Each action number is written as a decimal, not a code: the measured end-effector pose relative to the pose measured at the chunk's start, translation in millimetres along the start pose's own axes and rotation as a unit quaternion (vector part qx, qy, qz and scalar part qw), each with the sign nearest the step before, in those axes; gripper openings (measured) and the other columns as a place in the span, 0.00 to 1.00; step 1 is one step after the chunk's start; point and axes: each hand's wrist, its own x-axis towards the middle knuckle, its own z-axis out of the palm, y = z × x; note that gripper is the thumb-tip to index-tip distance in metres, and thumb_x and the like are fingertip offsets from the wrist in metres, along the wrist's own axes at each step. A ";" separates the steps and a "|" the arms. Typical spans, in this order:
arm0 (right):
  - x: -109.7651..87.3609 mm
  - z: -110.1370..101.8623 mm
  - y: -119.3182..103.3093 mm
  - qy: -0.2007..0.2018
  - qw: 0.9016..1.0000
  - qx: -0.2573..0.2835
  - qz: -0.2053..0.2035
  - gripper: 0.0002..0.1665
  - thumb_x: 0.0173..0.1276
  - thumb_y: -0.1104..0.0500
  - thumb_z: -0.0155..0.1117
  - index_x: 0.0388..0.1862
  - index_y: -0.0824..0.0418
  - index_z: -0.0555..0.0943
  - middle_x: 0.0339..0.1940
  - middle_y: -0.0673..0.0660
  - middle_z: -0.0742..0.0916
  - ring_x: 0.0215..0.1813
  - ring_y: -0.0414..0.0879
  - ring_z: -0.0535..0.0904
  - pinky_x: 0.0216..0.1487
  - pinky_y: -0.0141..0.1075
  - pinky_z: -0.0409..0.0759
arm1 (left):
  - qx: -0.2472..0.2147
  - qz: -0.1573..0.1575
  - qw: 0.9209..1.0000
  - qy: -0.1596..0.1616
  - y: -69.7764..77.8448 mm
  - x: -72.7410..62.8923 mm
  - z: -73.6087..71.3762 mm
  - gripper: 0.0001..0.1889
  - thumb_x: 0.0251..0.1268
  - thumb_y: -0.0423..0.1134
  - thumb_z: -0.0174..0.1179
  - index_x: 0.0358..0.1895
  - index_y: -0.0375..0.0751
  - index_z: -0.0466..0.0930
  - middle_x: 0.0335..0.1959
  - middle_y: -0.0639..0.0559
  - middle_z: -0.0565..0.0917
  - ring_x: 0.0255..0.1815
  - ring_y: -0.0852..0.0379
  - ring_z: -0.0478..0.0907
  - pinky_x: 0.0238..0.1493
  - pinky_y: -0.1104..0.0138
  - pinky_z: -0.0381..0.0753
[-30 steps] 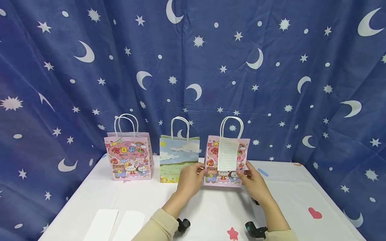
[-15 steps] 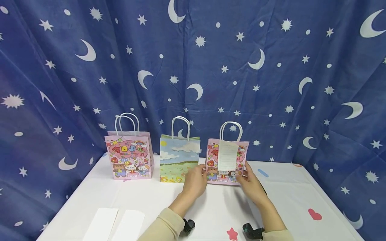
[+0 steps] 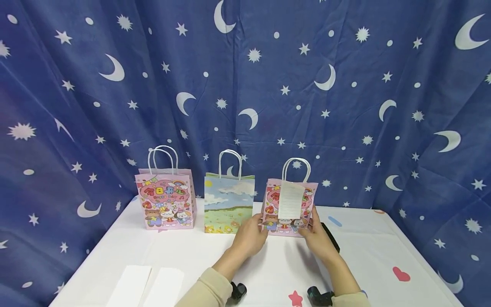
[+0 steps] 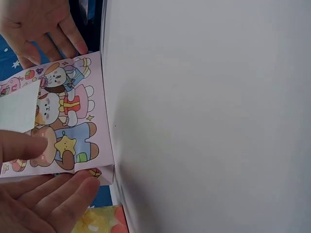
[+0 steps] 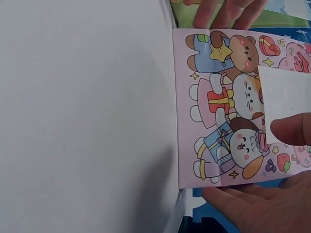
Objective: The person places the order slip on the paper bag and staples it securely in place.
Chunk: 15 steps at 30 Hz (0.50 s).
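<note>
Both hands hold a pink paper gift bag with white twisted handles, upright at the right end of a row of bags. Animal cartoons cover its front. A lined paper slip hangs from its top edge over the front. My left hand holds the lower left side, its thumb on the front and fingers along the side. My right hand grips the lower right side the same way, its thumb overlapping the slip's edge in the right wrist view.
A landscape-print gift bag stands just left of the held bag, and another pink gift bag stands farther left. Two white cards lie at the front left of the white table. A blue starry curtain hangs behind.
The held pink bag has come down and slightly back, its handles now lower against the curtain. Both hands have moved with it, still at its sides.
</note>
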 end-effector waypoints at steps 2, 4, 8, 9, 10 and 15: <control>-0.1 -0.7 -0.6 0.005 1.000 -0.002 0.000 0.57 0.79 0.68 0.49 0.84 0.42 0.22 0.83 0.74 0.55 0.84 0.69 0.54 0.79 0.59 0.62 | -0.001 -0.003 1.000 -0.009 -0.1 -1.5 -1.5 0.26 0.67 0.34 0.64 0.67 0.29 0.75 0.54 0.36 0.87 0.53 0.42 0.86 0.56 0.48 0.83; -0.1 -1.8 -1.5 0.008 1.000 -0.002 0.001 0.57 0.79 0.68 0.49 0.84 0.43 0.22 0.83 0.74 0.54 0.84 0.68 0.52 0.78 0.58 0.63 | -0.003 -0.005 1.000 -0.015 -0.1 -3.4 -3.8 0.27 0.68 0.36 0.64 0.67 0.30 0.74 0.57 0.36 0.86 0.55 0.41 0.85 0.57 0.48 0.83; -2.2 -5.0 -5.9 0.023 1.000 -0.019 0.002 0.57 0.79 0.66 0.52 0.85 0.49 0.24 0.84 0.74 0.51 0.84 0.71 0.50 0.77 0.60 0.64 | -0.008 -0.013 1.000 -0.027 -0.5 -9.1 -12.3 0.27 0.69 0.40 0.64 0.68 0.33 0.75 0.59 0.37 0.85 0.56 0.41 0.86 0.56 0.47 0.83; -2.8 -5.7 -7.6 0.029 0.999 -0.027 0.000 0.56 0.79 0.65 0.52 0.85 0.51 0.24 0.84 0.74 0.51 0.84 0.72 0.50 0.77 0.62 0.63 | -0.010 -0.013 0.999 -0.029 -0.7 -10.8 -15.5 0.26 0.70 0.40 0.63 0.67 0.33 0.75 0.59 0.37 0.86 0.55 0.41 0.86 0.55 0.47 0.84; -3.4 -6.3 -9.6 0.037 0.999 -0.038 -0.001 0.55 0.80 0.64 0.53 0.85 0.53 0.25 0.84 0.74 0.51 0.83 0.73 0.50 0.77 0.63 0.63 | -0.010 -0.012 0.999 -0.032 -1.3 -12.5 -19.0 0.25 0.70 0.41 0.63 0.67 0.34 0.76 0.58 0.38 0.86 0.54 0.42 0.87 0.53 0.48 0.84; -5.6 -8.2 -20.0 0.082 0.994 -0.074 -0.009 0.53 0.79 0.62 0.57 0.86 0.58 0.33 0.83 0.73 0.53 0.82 0.73 0.52 0.78 0.67 0.58 | -0.008 0.001 0.999 -0.045 -6.1 -21.3 -43.0 0.20 0.72 0.43 0.62 0.62 0.37 0.81 0.52 0.43 0.89 0.49 0.47 0.88 0.49 0.52 0.86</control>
